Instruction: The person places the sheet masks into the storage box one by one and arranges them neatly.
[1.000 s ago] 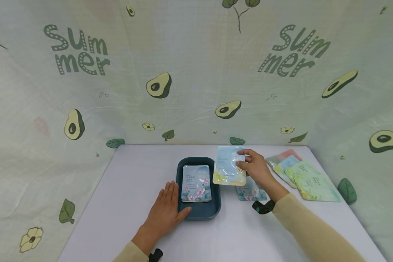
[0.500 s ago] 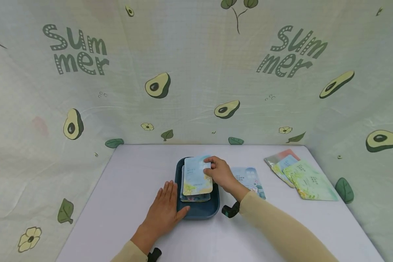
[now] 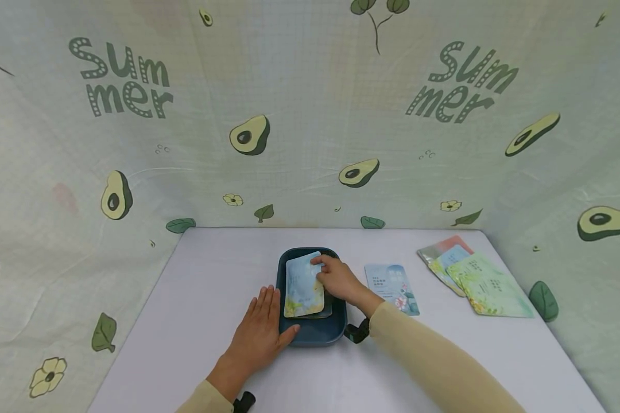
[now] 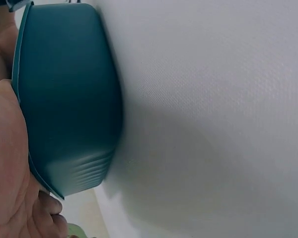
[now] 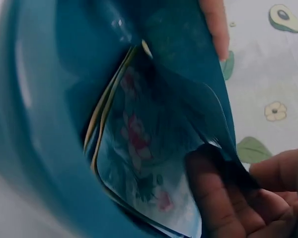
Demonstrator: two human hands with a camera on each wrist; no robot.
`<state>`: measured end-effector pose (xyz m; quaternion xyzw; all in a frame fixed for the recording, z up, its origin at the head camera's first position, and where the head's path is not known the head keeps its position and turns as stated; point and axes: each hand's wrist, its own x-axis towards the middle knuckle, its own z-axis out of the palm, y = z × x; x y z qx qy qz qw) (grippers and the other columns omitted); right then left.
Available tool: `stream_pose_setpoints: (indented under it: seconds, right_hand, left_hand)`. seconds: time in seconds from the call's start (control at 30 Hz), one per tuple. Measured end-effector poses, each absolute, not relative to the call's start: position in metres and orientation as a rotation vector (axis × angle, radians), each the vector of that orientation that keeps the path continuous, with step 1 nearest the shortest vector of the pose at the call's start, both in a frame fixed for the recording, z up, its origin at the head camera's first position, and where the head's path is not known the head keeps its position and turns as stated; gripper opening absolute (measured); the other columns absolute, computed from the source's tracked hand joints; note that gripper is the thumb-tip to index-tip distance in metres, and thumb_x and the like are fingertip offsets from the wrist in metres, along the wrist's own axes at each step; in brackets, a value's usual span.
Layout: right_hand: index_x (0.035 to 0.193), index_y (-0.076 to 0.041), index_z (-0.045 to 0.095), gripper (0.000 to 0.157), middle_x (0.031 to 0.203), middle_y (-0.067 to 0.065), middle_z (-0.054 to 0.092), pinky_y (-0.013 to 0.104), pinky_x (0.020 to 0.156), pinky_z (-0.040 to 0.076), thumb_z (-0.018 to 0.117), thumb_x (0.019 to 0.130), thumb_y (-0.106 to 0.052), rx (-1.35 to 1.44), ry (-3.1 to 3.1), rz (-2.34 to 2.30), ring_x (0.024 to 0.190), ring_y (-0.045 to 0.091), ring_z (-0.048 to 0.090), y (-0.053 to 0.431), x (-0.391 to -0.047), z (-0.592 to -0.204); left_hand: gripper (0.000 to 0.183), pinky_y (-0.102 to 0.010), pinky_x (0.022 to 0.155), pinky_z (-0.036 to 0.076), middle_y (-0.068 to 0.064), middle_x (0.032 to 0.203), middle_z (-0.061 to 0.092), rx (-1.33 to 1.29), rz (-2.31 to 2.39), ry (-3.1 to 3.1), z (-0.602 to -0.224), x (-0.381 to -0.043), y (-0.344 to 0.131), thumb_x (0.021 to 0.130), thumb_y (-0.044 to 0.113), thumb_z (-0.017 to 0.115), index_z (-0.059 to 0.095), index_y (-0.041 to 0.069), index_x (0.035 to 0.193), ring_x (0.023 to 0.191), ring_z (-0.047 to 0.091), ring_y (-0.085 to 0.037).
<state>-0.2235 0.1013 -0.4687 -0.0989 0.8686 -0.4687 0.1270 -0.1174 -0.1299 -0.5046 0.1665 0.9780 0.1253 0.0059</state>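
A dark blue plastic tray (image 3: 315, 335) stands on the white table. My left hand (image 3: 256, 327) rests against its left rim, fingers straight and thumb over the near part; the left wrist view shows the palm along the tray's rim (image 4: 21, 64). My right hand (image 3: 339, 281) pinches the right edge of a light blue and yellow sheet mask packet (image 3: 302, 289), which leans slightly inside the tray. Beneath it lie flower-printed mask packets (image 5: 139, 144), mostly covered in the head view. In the right wrist view, thumb and fingers (image 5: 213, 198) grip the upper packet's edge.
Another flower-printed packet (image 3: 390, 284) lies on the table right of the tray, partly behind the right forearm. Farther right, green packets (image 3: 488, 287) overlap a blue one (image 3: 452, 255) and a silver-pink one (image 3: 434, 249). A printed cloth (image 3: 310, 86) hangs behind the table.
My right hand has carried the light blue packet leftward from beside the tray and lowered it onto the packets inside. The flower packet on the table is more exposed. My left hand stays put.
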Motion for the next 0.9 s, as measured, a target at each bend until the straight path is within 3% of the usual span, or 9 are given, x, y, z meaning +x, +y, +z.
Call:
stream_pose_setpoints:
  seconds: [0.27,0.43,0.57,0.77,0.9]
  right_hand:
    - [0.144,-0.006,0.060,0.040,0.118,0.024,0.074,0.032,0.052,0.057,0.063,0.104,-0.008,-0.374,2.640,-1.243,0.058,0.032,0.071,0.101,-0.223,-0.465]
    - [0.146,-0.004,0.058,0.043,0.124,0.027,0.073,0.032,0.055,0.060,0.064,0.104,-0.011,-0.303,2.642,-1.268,0.061,0.028,0.074,0.103,-0.224,-0.463]
    - [0.146,-0.001,0.057,0.042,0.118,0.023,0.076,0.031,0.057,0.061,0.062,0.106,-0.014,-0.260,2.715,-1.256,0.063,0.022,0.074,0.109,-0.223,-0.459]
    - [0.137,-0.003,0.065,0.035,0.119,0.016,0.078,0.041,0.078,0.064,0.062,0.106,-0.017,-0.294,2.980,-1.163,0.096,0.027,0.078,0.141,-0.221,-0.459]
    - [0.140,-0.001,0.063,0.038,0.125,0.018,0.075,0.052,0.093,0.060,0.064,0.105,-0.018,-0.363,3.140,-0.955,0.112,0.036,0.074,0.179,-0.219,-0.471]
  left_hand:
    - [0.094,-0.058,0.129,0.026,-0.025,0.172,0.024,0.504,0.410,3.051,-0.503,-0.116,-0.129,0.106,0.064,0.050,0.025,-0.005,0.164,0.162,0.020,-0.041]
    - [0.094,-0.058,0.128,0.026,-0.025,0.172,0.024,0.500,0.409,3.044,-0.502,-0.117,-0.129,0.106,0.063,0.050,0.025,-0.005,0.164,0.162,0.019,-0.041]
    - [0.093,-0.058,0.128,0.026,-0.025,0.172,0.024,0.490,0.420,3.038,-0.502,-0.117,-0.128,0.106,0.063,0.051,0.026,-0.005,0.164,0.162,0.020,-0.041]
    - [0.093,-0.058,0.129,0.025,-0.025,0.173,0.022,0.465,0.447,3.022,-0.503,-0.117,-0.128,0.106,0.062,0.051,0.024,-0.005,0.165,0.162,0.017,-0.040]
    - [0.094,-0.058,0.129,0.025,-0.025,0.173,0.021,0.458,0.450,3.015,-0.502,-0.117,-0.127,0.106,0.063,0.050,0.024,-0.005,0.165,0.163,0.017,-0.040]
